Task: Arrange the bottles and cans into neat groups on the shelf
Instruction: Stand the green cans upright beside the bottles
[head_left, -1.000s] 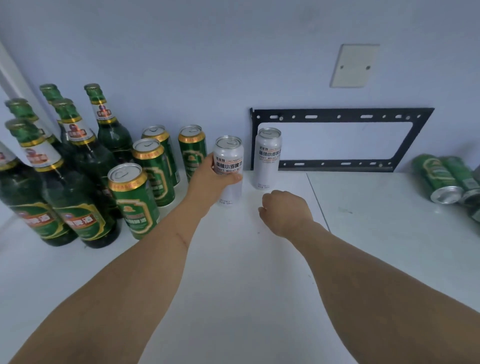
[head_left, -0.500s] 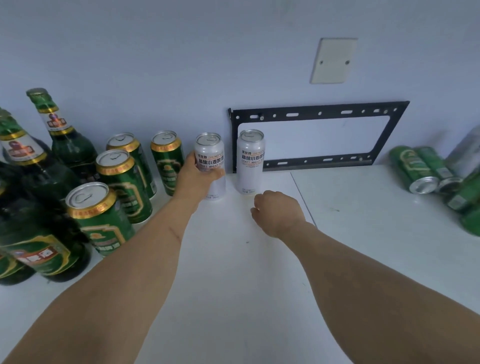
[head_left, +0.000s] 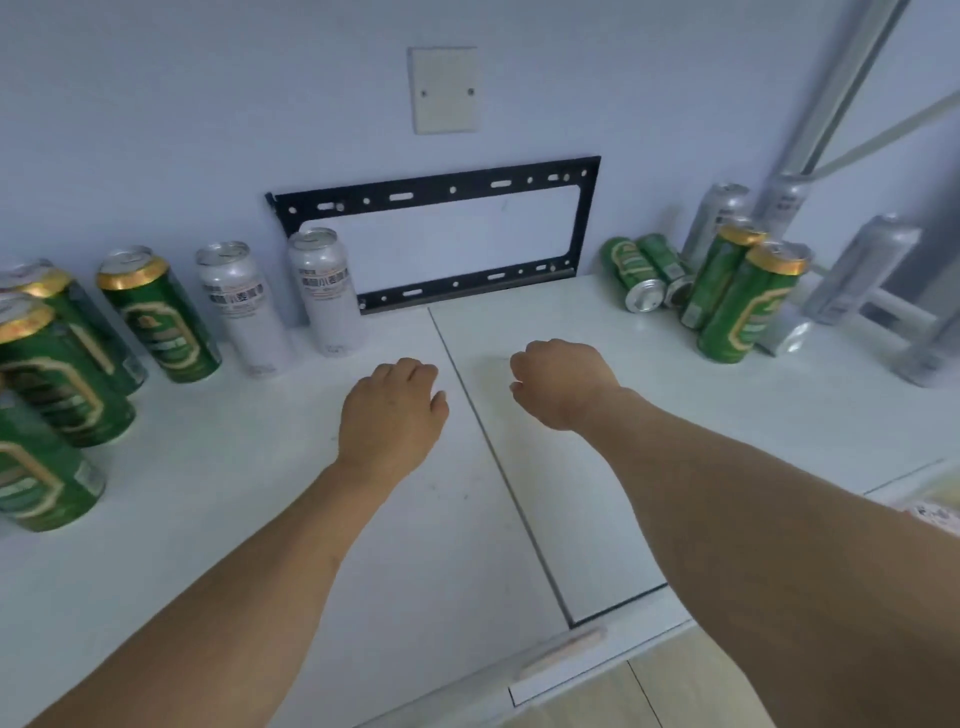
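Observation:
Two white cans (head_left: 244, 306) (head_left: 324, 291) stand side by side against the wall, right of several upright green cans (head_left: 156, 317) at the left. My left hand (head_left: 389, 410) hovers over the white shelf (head_left: 249, 467), empty, fingers loosely curled, a little right of the white cans. My right hand (head_left: 561, 379) is curled too and holds nothing. At the right lie two green cans on their sides (head_left: 631, 273), with two upright green cans (head_left: 748, 301) and several silver cans (head_left: 719, 218) beside them.
A black metal bracket (head_left: 436, 192) is fixed to the wall behind the shelf, with a blank wall plate (head_left: 444, 88) above it. A seam (head_left: 467, 389) runs across the shelf top between my hands. Grey rails (head_left: 841, 93) rise at the far right.
My left hand let go of the white can, which now stands beside the other white one, and drew back to the right. The view swung right, bringing the right-hand cans into sight.

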